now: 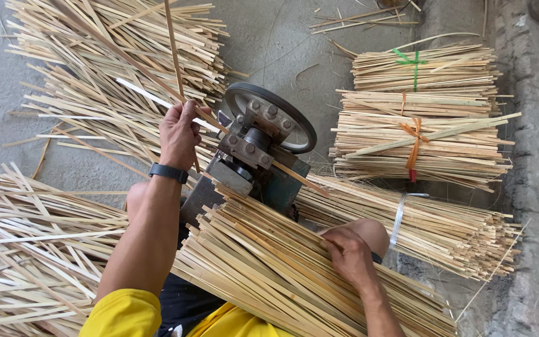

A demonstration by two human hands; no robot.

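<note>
My left hand is closed on a thin bamboo strip that rises toward the top of the view, right beside a small metal machine with a round grey wheel. A black band sits on that wrist. My right hand rests with its fingers curled on a thick pile of pale bamboo strips lying across my lap. Another strip sticks out of the machine toward the right.
Loose heaps of bamboo strips lie at the upper left and lower left. Tied bundles with green and orange bands are stacked at the right, with a longer bundle below them. The ground is grey concrete.
</note>
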